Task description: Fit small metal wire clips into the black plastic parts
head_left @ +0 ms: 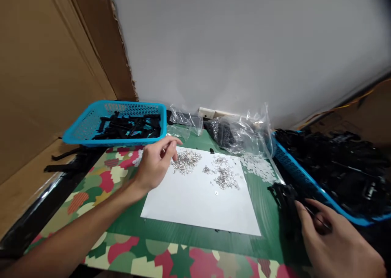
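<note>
My left hand (156, 160) hovers at the left edge of a white paper sheet (195, 204), fingers curled in a pinch beside a pile of small metal springs (185, 162). Whether a spring sits in the pinch I cannot make out. A second spring pile (225, 177) lies further right on the sheet. My right hand (332, 241) rests at the lower right, fingers closed on a black plastic part (285, 196) next to the right blue basket (302, 176).
A blue basket (88, 127) with black parts stands at the back left. Clear plastic bags (241, 131) with black pieces lie behind the sheet. Small white bits (259, 166) are scattered right of the paper. Cardboard walls (45, 66) rise on the left.
</note>
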{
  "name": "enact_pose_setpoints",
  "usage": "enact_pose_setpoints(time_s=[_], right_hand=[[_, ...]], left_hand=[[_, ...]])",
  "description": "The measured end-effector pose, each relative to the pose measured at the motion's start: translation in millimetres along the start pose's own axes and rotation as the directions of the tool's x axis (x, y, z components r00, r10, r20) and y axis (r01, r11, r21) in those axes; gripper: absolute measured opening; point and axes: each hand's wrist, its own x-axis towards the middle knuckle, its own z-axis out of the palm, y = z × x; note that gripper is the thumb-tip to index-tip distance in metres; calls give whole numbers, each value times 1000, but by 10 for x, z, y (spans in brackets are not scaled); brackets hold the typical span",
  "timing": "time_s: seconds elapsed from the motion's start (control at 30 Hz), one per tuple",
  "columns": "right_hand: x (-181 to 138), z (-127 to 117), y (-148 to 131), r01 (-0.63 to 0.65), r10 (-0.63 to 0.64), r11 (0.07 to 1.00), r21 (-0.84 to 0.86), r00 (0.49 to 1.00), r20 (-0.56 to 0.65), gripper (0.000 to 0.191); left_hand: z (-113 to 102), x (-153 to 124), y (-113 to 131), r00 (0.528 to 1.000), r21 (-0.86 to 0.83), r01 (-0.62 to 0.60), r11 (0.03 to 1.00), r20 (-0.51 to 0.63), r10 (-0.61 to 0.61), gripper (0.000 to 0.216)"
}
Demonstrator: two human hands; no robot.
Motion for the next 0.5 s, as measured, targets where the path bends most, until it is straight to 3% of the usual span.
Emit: enact_pose_setpoints(time_s=[0.07, 0.13, 0.2, 0.27, 0.37, 0.5], right_hand=[[-3, -40, -91, 67, -63, 995, 78, 996, -59, 53], [6, -79, -196, 130, -118, 979, 160, 990, -79, 51], [20, -92, -281, 188, -175, 956, 225, 982, -78, 49], [24, -65, -329, 247, -235, 931, 269, 969, -77, 46], [-3, 37, -340, 327, -319, 891, 315, 945, -76, 39], [-51, 178, -352, 413, -436, 836, 362, 900, -20, 33]], left_hand=[[-238, 169, -40, 981, 213, -68, 975, -164, 105, 30], [-527, 354, -121, 959, 445, -28, 895, -240, 149, 28], [-818, 522, -231, 977, 635, 49, 771, -190, 95, 28], [-1057, 647, -340, 998, 722, 55, 690, -46, -31, 28], [-1262, 748, -454, 983, 720, 74, 690, 65, -173, 34], [-1312, 808, -510, 956, 635, 118, 763, 135, -260, 39]])
